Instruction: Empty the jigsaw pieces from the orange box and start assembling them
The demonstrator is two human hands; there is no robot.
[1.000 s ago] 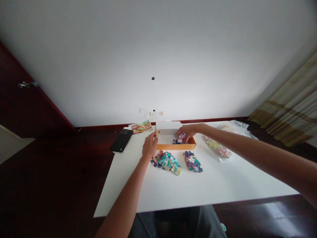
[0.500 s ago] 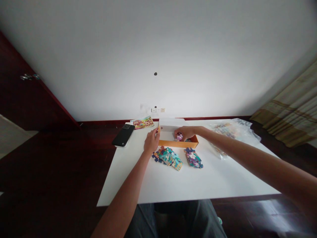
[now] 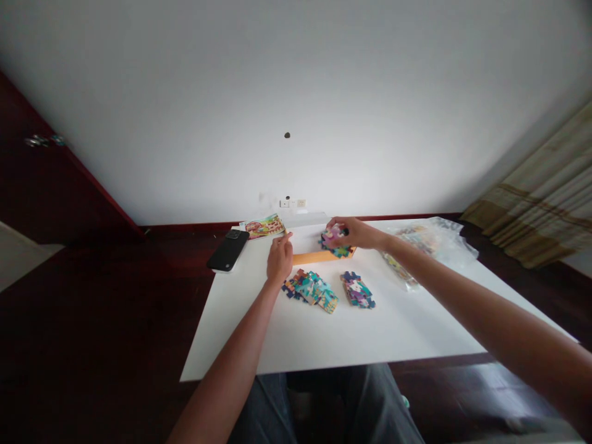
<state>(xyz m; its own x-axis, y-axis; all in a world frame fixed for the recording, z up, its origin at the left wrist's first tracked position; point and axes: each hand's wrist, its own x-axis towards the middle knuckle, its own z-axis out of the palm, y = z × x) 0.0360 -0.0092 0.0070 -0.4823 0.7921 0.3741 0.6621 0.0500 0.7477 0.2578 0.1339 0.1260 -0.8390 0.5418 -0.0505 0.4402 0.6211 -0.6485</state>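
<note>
An orange cardboard box with a white inside lies at the far middle of the white table. My left hand rests on its left end, fingers closed against the edge. My right hand is raised just above the box's right part, pinching a clump of purple and teal puzzle pieces. In front of the box lie two heaps of puzzle pieces, a teal and orange one and a purple one.
A black phone lies at the table's far left corner, beside a colourful picture card. A clear plastic bag with more pieces sits at the far right. Dark wooden floor surrounds the table; a curtain hangs at right.
My right hand has come up out of the box with a clump of puzzle pieces. My left hand has stayed at the box's left end. The view shifted slightly.
</note>
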